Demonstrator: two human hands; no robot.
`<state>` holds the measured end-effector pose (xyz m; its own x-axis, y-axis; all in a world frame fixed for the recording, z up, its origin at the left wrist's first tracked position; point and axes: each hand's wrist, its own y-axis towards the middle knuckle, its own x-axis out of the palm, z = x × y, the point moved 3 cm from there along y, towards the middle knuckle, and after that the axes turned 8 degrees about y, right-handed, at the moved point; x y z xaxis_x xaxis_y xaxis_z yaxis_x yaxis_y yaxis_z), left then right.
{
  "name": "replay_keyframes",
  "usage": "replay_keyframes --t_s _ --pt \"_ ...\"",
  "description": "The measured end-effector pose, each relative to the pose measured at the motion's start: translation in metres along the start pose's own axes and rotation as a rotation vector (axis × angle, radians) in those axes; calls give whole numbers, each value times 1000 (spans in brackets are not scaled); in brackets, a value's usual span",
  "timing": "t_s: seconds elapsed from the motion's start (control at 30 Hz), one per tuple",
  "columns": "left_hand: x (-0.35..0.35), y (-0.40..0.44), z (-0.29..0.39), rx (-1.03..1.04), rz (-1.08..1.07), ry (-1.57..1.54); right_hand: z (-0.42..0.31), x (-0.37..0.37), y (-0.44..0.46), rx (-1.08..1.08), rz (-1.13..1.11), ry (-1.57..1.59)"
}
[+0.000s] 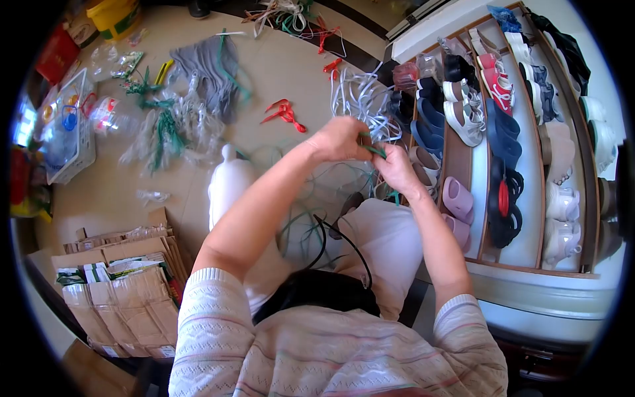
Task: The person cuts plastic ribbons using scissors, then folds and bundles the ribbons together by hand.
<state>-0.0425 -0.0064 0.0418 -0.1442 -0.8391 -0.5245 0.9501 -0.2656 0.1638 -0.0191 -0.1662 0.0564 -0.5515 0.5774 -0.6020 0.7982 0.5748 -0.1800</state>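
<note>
Both hands are close together in front of the knees. My left hand (342, 139) has its fingers closed on a green strap (376, 151). Close by on the right, my right hand (397, 168) pinches the same green strap. Loose green straps (299, 225) lie in loops on the floor between the legs, and thin strands hang below the hands. Just beyond the hands is a tangled pile of white straps (360, 99). A knotted red strap (284, 115) lies on the floor to the left of that pile.
A shoe rack (476, 165) with several shoes stands close on the right. Flattened cardboard (126, 291) is at the lower left. Farther left are clear and green plastic strands (169, 129), a grey cloth (210, 73), a white basket (81, 155) with bottles and a yellow bucket (114, 16).
</note>
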Motion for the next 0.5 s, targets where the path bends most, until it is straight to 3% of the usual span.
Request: replay_keyframes --t_s 0.13,0.2,0.33,0.43,0.5 --pt "2 9 -10 -167 123 -745 -2 14 6 -89 120 296" --pt "-1 8 -7 -291 267 -725 -7 32 9 -111 87 442" --pt "-2 10 -16 -392 399 -803 -17 47 12 145 -40 556" --pt "-6 5 -14 -490 433 -951 -13 59 12 67 -127 378" --pt "-3 6 -15 -495 465 -1070 -8 68 15 80 -68 340"
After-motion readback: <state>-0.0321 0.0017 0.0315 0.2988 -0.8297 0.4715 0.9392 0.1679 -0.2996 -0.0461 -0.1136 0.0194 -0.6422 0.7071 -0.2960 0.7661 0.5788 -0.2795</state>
